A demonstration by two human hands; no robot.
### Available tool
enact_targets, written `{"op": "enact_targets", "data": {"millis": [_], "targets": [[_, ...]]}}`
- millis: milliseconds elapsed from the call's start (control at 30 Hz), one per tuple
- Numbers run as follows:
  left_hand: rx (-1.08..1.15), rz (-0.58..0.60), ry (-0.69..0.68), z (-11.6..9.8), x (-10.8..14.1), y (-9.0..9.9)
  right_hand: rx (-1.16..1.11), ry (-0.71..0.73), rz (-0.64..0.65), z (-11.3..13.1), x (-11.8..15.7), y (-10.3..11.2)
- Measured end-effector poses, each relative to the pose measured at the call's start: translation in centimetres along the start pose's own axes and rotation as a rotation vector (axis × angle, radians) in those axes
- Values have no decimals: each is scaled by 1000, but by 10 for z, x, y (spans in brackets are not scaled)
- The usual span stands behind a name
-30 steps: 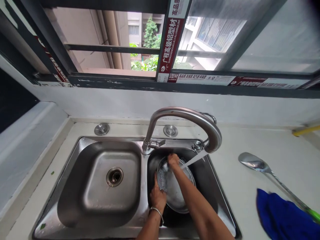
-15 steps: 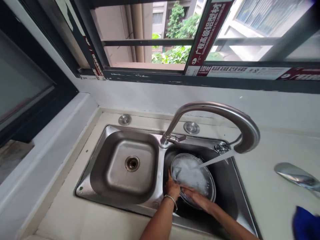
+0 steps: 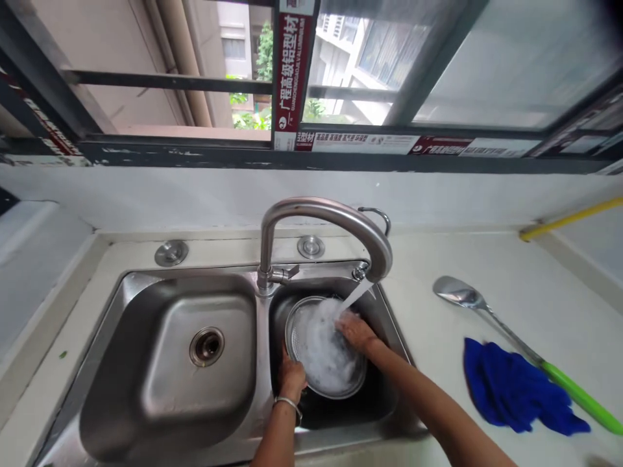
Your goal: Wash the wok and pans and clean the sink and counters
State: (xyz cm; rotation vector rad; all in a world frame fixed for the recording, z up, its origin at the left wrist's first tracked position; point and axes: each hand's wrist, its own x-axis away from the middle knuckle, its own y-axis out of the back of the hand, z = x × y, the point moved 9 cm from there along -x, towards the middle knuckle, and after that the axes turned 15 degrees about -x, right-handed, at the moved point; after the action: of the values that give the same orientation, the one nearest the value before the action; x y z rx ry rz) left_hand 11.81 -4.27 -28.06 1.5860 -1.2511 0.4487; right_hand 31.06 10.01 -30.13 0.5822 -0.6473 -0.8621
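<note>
A round metal basin (image 3: 298, 318) full of foamy water sits in the right sink bowl (image 3: 384, 389). My left hand (image 3: 292, 376), with a bracelet at the wrist, grips the basin's near-left rim. At the basin's right side, my right hand (image 3: 356, 332) reaches in beside the stream, its fingertips partly lost in water and foam; whether it holds anything is hidden. Water runs from the curved faucet (image 3: 326, 209) into the basin.
The left sink bowl (image 3: 170, 363) shows its drain. Two metal strainers (image 3: 171, 251) stand behind the sink. On the right counter lie a metal spatula (image 3: 462, 295) with a green handle and a blue cloth (image 3: 520, 389). A window frame runs behind.
The view has swung to the right, bringing in the spatula and cloth. My right hand has moved from the basin's near rim to its right side, near the stream; my left hand stays at the rim.
</note>
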Motion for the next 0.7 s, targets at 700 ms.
{"op": "enact_targets", "data": {"millis": [700], "targets": [[0, -51, -30, 6, -10, -8, 23, -68, 339, 46, 101, -71]]}}
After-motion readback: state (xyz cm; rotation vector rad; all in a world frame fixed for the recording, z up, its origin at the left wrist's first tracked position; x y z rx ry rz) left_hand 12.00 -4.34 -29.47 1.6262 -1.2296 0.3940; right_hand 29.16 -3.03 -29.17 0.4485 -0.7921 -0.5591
